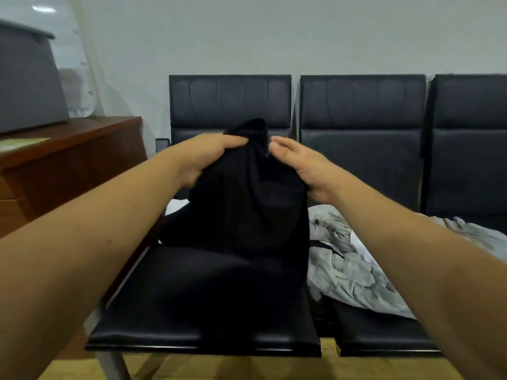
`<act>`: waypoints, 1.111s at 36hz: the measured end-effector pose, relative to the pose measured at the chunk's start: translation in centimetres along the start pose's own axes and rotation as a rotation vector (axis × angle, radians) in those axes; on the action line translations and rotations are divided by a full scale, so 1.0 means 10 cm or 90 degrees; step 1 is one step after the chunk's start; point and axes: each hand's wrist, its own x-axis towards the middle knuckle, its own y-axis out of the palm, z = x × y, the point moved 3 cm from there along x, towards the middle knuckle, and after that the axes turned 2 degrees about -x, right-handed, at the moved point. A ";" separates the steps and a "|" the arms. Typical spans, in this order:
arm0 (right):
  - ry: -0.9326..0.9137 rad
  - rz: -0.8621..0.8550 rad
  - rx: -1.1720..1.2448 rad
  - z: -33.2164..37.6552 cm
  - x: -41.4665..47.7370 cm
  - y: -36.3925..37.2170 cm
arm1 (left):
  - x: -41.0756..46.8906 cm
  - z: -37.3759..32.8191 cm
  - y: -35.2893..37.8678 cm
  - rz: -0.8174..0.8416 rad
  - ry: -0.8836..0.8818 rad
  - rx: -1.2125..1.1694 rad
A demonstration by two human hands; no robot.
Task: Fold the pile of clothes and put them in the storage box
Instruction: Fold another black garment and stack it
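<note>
Black padded bench seats [362, 111] line a pale wall [274, 34] beside a wooden cabinet [82, 149].

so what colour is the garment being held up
Black garment, plain, no visible pattern; seen in the head view.

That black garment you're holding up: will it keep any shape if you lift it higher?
Probably not. The black garment hangs in soft folds from the left hand, so it looks floppy. It seems light: a pinch holds it. The right hand looks open beside it.
</note>
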 end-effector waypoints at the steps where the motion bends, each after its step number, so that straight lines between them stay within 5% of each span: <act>1: 0.015 0.058 -0.029 -0.04 -0.02 0.11 | 0.01 0.02 0.07 0.031 -0.014 0.008; 4: 0.043 0.126 -0.090 -0.14 -0.07 0.28 | 0.01 0.10 0.17 0.075 -0.029 0.032; 15: 0.105 -0.111 0.201 -0.24 -0.09 -0.09 | 0.05 0.71 -0.15 0.243 -0.130 0.251; 23: 0.217 -0.123 0.137 -0.50 -0.05 -0.32 | 0.19 0.84 -0.34 0.029 -0.026 -0.274; 31: 0.211 -0.171 -0.120 -0.61 0.02 -0.67 | 0.20 0.89 -0.61 -0.229 -0.087 -0.237; 40: 0.166 -0.363 -0.081 -0.72 0.12 -1.12 | 0.15 0.94 -1.01 -0.276 -0.105 -0.288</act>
